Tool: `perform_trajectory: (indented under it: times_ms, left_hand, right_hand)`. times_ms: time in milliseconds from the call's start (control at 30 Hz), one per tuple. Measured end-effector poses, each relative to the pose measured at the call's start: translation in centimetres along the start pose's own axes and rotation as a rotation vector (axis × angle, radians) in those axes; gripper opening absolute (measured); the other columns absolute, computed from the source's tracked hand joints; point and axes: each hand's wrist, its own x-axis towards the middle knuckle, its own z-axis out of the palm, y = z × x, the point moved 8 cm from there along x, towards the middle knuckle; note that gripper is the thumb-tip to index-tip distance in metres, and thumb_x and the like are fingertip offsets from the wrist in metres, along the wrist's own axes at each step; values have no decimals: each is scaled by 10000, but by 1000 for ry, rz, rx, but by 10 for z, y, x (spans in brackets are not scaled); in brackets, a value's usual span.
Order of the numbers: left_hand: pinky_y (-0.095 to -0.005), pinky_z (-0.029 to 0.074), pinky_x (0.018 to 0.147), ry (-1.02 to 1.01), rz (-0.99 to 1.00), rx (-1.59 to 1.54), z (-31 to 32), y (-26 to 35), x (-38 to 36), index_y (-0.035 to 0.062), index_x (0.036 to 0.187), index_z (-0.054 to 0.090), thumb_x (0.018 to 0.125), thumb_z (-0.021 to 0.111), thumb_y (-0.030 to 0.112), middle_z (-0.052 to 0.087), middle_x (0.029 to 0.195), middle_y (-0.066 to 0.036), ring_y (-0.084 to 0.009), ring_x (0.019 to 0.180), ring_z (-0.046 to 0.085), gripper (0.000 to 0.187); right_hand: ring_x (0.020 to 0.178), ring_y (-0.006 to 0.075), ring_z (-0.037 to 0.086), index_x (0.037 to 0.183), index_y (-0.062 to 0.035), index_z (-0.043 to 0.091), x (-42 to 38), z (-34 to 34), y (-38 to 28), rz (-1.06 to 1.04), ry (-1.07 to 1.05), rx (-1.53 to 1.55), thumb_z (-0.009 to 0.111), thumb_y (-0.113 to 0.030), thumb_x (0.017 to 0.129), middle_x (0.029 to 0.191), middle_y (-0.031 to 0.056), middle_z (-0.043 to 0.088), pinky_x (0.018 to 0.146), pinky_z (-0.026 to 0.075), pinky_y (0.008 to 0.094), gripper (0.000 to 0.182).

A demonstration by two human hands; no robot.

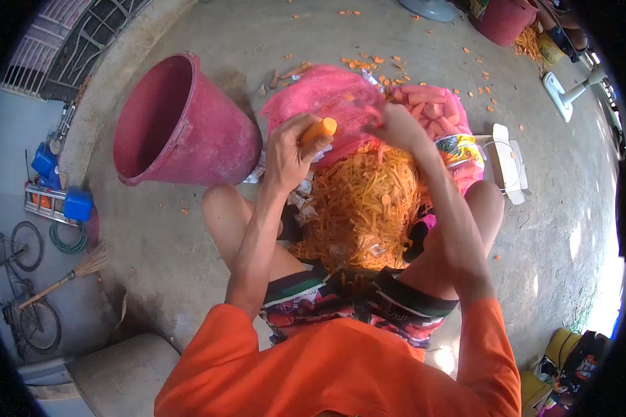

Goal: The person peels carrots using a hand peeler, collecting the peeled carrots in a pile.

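My left hand (290, 154) is wrapped round an orange carrot (320, 131), its blunt end pointing up and to the right. My right hand (400, 130) is closed on a small red peeler (373, 118), blurred by motion and partly hidden by the fingers. It is apart from the carrot, to its right. Beneath both hands, between my knees, lies a big heap of orange carrot peelings (365, 201). Beyond it spreads a pink mesh sack (316, 90). Several carrots (432, 111) lie in a second pink sack on the right.
A large pink tub (222, 132) leans at the left. A white box (502, 163) sits right of the sacks. Loose peelings (379, 61) dot the concrete floor. Another person's leg (567, 35) shows at the far right, near another pink tub (504, 21). A broom (69, 274) and bicycle stand left.
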Motion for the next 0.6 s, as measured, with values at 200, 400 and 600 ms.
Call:
perform_trajectory:
  times_ms: [200,400,600]
  left_hand:
    - [-334,514,670,-13,-221,-336,-36,-73,-21,52,1039,654,1025,435,623,660,847,-58,-192,762,649,612]
    - [-410,523,927,808,-172,-1623,-181,-170,11,39,1343,565,979,253,748,648,1314,-71,-186,1081,647,856]
    - [-387,565,879,259,-775,-1265,-14,-260,-33,75,1224,649,1015,556,337,702,1175,-85,-230,995,688,348]
  right_hand:
    - [629,349,636,868,43,643,-11,-41,-12,26,94,98,770,-360,857,671,226,620,612,474,462,423]
    - [610,320,601,865,7,624,-23,-40,-9,-78,42,121,754,-277,886,667,186,609,599,445,450,313]
    - [771,342,622,899,26,626,-27,-76,-12,-78,184,99,737,-262,910,852,189,641,703,474,438,309]
